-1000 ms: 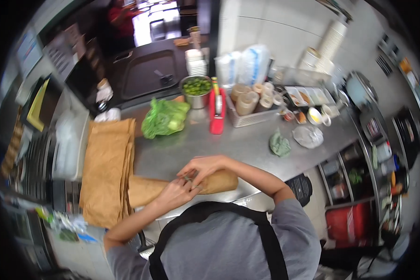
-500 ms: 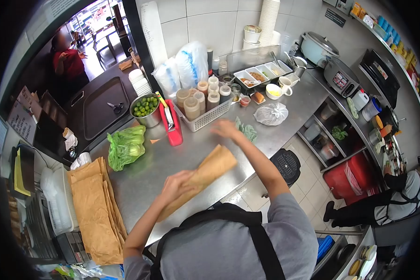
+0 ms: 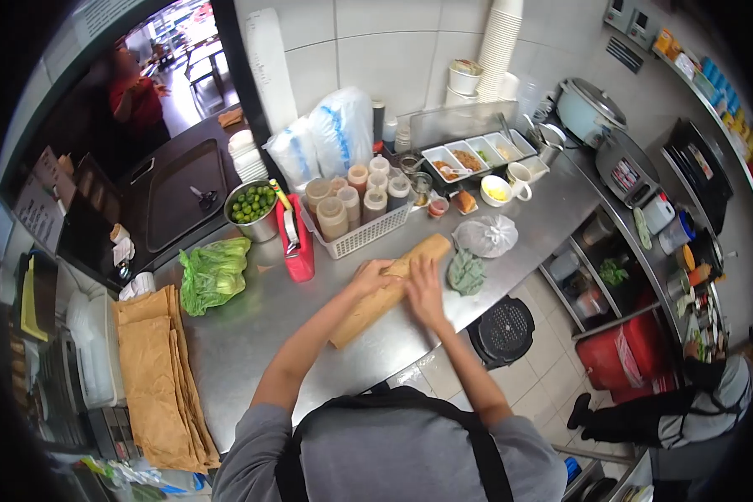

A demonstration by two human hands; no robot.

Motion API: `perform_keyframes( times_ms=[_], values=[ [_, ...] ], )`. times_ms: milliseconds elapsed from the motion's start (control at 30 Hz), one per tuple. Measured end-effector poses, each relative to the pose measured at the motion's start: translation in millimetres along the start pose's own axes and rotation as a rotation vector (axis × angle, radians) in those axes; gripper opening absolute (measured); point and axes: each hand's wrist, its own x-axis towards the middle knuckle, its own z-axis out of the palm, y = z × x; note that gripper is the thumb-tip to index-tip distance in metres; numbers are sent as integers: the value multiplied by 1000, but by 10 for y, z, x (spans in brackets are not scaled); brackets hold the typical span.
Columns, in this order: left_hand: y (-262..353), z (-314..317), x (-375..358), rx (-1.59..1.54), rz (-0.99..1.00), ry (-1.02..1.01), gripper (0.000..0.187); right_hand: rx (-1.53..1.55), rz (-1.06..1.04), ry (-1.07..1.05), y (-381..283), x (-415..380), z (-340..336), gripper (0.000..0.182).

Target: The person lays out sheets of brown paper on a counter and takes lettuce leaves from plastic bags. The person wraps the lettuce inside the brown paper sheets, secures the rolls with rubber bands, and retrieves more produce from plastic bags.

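Observation:
A long, narrow brown paper bag [image 3: 364, 320], folded or rolled over, lies diagonally on the steel counter in front of me. My left hand [image 3: 374, 278] grips its upper edge near the middle, fingers curled over the paper. Beside it, my right hand [image 3: 425, 293] rests on the bag with the fingers stretched out and a little apart. Just right of the bag's far end is a crumpled grey-green cloth [image 3: 467, 272]. A knotted white plastic bag [image 3: 487, 236] sits behind that cloth.
Stacked brown paper bags [image 3: 155, 376] hang over the counter's left end. Along the back are bagged greens [image 3: 215, 274], a pot of green limes [image 3: 256, 205], a red tape dispenser [image 3: 295, 243] and a basket of sauce bottles [image 3: 360, 238]. A co-worker [image 3: 711, 402] stands at far right.
My right hand has come down and left onto the paper bag. The bag now lies against the counter, farther forward and right, with my left hand still on it.

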Motion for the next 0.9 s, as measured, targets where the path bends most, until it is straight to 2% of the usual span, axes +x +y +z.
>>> perform_keyframes(
  times_ms=[67, 200, 233, 267, 333, 367, 400, 433, 500, 567, 667, 767, 867, 900],
  values=[
    [-98, 71, 164, 32, 43, 56, 50, 61, 93, 59, -348, -147, 148, 53],
    [137, -18, 168, 97, -21, 38, 49, 326, 180, 108, -363, -118, 171, 58],
    [37, 39, 196, 167, 50, 131, 56, 433, 238, 134, -270, -62, 151, 59],
    [-112, 64, 268, 249, 114, 235, 63, 353, 181, 114, -161, 35, 93, 61],
    [-169, 110, 241, 362, -49, 237, 76, -1, 62, 20, -41, 190, -20, 69],
    [-113, 106, 139, 428, -124, 218, 81, -215, -4, -7, -42, 233, -7, 63],
    [168, 56, -109, 516, -180, 153, 83, -211, -37, -68, -24, 242, 58, 58],
    [278, 65, -291, 662, -197, 67, 80, -213, -66, -124, -5, 249, 126, 54],
    [240, 152, -451, 702, -168, 33, 73, -139, -95, -229, -43, 200, 235, 49],
    [4, 221, -382, 514, -71, 169, 66, 22, -100, -338, -138, 152, 308, 47],
    [-385, 393, -81, 595, 191, 369, 53, 146, -95, -165, 93, 173, 556, 52],
    [-321, 426, -172, 826, 378, 740, 44, -6, -15, -203, 130, 336, 593, 50],
    [-101, 18, -799, 666, 507, 758, 31, -66, 29, -276, 153, 457, 641, 49],
    [-83, -211, -1138, 690, 425, 771, 25, -75, 17, -330, 218, 512, 640, 51]
  ],
)
